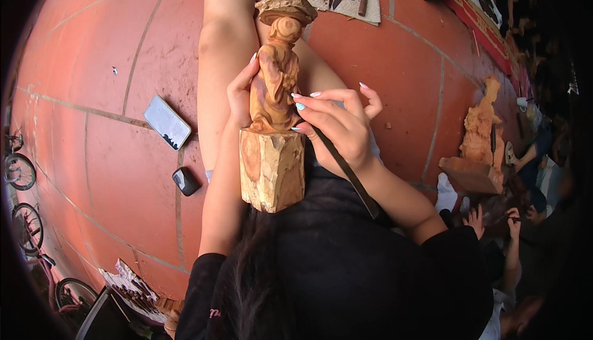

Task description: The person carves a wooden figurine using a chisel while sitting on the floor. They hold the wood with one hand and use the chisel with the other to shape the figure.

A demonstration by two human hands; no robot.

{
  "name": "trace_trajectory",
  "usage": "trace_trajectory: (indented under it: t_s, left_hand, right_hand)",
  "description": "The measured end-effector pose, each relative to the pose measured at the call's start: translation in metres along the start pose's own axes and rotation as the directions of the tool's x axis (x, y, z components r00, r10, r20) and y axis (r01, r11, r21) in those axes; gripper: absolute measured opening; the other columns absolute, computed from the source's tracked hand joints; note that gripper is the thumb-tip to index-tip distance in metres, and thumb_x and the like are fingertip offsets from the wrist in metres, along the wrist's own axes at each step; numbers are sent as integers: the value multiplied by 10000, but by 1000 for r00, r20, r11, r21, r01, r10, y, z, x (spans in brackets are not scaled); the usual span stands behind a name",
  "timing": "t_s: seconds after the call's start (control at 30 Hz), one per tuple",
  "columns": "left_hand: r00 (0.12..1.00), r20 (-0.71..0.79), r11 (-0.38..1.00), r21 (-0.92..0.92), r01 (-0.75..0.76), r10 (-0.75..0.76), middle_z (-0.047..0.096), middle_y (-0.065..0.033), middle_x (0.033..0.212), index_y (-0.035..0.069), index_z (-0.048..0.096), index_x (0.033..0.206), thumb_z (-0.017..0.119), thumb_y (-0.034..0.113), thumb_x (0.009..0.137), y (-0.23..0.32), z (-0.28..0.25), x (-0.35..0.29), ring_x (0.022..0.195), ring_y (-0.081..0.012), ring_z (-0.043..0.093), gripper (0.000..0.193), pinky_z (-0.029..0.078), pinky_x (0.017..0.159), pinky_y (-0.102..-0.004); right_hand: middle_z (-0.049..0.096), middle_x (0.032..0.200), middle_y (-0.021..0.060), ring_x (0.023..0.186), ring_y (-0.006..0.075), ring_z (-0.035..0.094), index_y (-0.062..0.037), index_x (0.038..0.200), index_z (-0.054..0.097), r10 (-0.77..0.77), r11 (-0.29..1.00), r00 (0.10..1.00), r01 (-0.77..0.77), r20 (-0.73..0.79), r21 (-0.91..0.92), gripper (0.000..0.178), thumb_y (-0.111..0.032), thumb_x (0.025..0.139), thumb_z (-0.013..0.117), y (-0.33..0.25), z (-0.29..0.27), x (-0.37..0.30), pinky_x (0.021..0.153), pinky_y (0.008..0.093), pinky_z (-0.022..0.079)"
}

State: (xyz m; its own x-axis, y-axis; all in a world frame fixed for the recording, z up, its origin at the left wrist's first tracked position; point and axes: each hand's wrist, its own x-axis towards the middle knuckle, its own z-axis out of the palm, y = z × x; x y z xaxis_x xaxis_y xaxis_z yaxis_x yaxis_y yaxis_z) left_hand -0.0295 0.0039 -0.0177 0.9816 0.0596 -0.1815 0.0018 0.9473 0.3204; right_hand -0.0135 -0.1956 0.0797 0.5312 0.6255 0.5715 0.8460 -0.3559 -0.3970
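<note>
The left hand (239,97) curls round the carved wooden figure (272,86), probably stiff, weighty, best held by the block (272,173) below it; the right hand (346,131) pinches a dark tool (337,161).

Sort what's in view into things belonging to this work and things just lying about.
Belongs:
wooden figure, in the left hand
thin dark tool, in the right hand
probably the loose tools on the cloth

Lying about, it seems:
phone
small black case
</note>
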Motion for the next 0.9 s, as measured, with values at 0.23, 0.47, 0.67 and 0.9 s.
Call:
trace_trajectory:
  t_s: [0.23,0.47,0.67,0.9]
  left_hand:
    - [1000,18,1000,0,3,-3,667,-106,1125,56,578,1236,474,284,1026,1,2,-1,988,-231,664,327,544,899,-386]
    - [999,52,1000,-1,-16,16,658,-92,1153,65,576,1251,477,272,1024,0,-1,0,1026,-221,647,323,528,918,-375]
    - [999,50,999,37,-20,18,653,-81,1168,68,575,1262,480,272,1024,3,-4,0,1031,-208,640,328,517,927,-357]
    - [999,-24,998,54,-21,22,657,-86,1161,67,581,1258,481,270,1023,-1,-4,0,1032,-203,641,326,518,921,-355]
  right_hand:
    - [740,1031,-25,968,159,619,-98,912,725,-1,1000,1000,1,19,8,187,-177,755,785,-9,-6,-5,1047,436,219]
    - [744,1030,-23,959,163,619,-93,926,723,26,1000,1000,-26,-8,8,196,-174,759,785,-9,-1,-10,1034,430,231]
    - [746,1026,-18,954,167,619,-88,924,719,10,1000,1000,-10,11,3,194,-159,752,775,-7,-1,-1,1033,428,227]
    - [741,1020,-18,957,167,622,-96,913,714,41,998,999,-42,19,47,151,-168,789,763,-12,-4,-15,1014,429,231]
